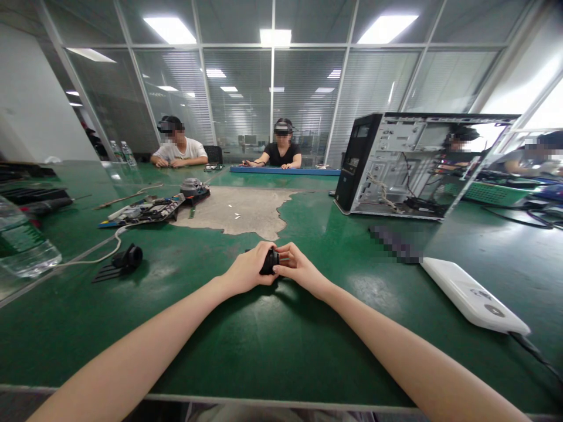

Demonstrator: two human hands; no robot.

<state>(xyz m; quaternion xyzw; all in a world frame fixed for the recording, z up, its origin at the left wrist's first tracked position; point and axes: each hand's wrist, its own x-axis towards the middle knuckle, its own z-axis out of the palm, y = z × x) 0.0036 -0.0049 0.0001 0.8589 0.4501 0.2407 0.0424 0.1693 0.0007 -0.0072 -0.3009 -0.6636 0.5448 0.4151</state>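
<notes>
A small black round part with a ridged rim (270, 262) is held between my two hands, just above or on the green table (264, 346); I cannot tell which. My left hand (248, 268) wraps around its left side, hiding much of it. From the right, the thumb and fingertips of my right hand (301, 268) close on its rim. To the left lies another black part with a round tube end and flat prongs (125, 261).
An open computer case (358, 164) stands at right, with a white power bank (475, 296) nearer me. Circuit boards (147, 211) and a water bottle (24, 240) are at left. Several people sit around; one in black (282, 153) faces me behind a blue bar (285, 170).
</notes>
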